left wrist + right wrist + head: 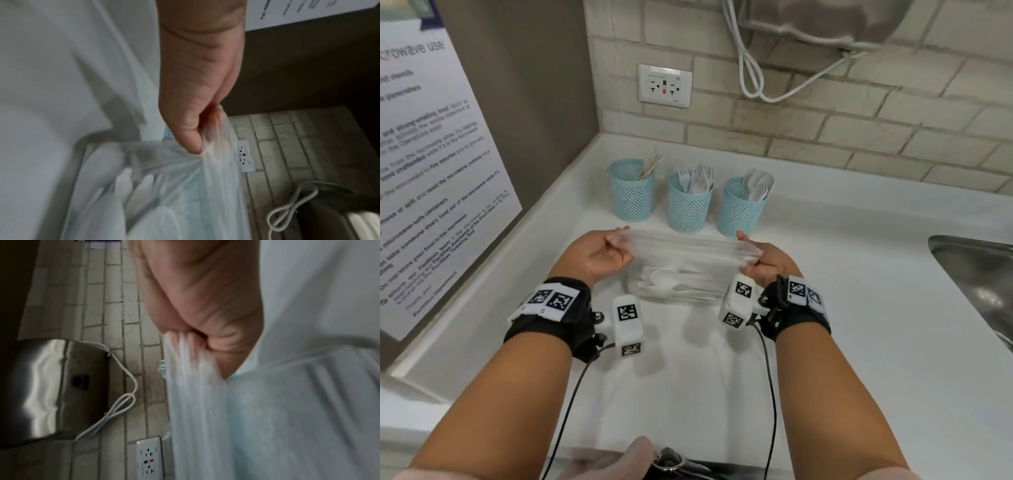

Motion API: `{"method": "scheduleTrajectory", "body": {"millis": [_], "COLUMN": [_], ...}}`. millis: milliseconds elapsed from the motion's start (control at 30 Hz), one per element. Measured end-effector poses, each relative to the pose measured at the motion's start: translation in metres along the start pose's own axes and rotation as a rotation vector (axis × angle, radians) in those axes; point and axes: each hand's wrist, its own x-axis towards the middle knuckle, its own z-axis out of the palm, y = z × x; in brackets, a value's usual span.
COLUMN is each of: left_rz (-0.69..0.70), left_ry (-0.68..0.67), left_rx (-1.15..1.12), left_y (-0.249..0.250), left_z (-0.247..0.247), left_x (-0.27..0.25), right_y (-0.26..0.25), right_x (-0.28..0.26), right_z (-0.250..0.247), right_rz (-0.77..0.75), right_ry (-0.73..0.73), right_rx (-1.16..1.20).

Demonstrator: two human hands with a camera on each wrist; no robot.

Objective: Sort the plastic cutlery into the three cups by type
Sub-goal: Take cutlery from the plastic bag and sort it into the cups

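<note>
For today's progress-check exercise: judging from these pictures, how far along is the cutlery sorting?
Done: the three blue cups already hold sorted pieces, with forks in the middle one and spoons in the right one. In hand: the left hand and right hand each pinch an end of a clear plastic bag. Left: white cutlery, a spoon among it, remains inside the bag, unsorted.

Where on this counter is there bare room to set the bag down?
Bare counter lies between the bag and the sink, and in front between the wrists. It is crowded behind, where three cups stand in a row.
</note>
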Motion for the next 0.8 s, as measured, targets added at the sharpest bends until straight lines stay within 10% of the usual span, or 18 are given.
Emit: {"method": "scheduleTrajectory", "body": {"millis": [200,467,567,800], "left_rz": [0.156,0.497,0.537,0.267], "left_ry": [0.127,0.393,0.409,0.109], "left_rx": [0.740,1.711,1.669,0.687], "left_y": [0.012,-0.009,-0.010,-0.004], "left_z": [0.011,0.029,0.026,0.003], "left_x": [-0.018,-0.022,-0.021,-0.012], "right_y": [-0.016,0.002,0.006,-0.010], "right_x": [-0.046,-0.058,-0.047,-0.039], "right_z": [0.037,0.076,0.067,0.029], "right_rz": [-0.225,-0.290,-0.377,-0.163], "right_ry": [0.370,0.306,0.362,0.118], "right_rx": [-0.836,-1.871,-1.685,-0.670]}}
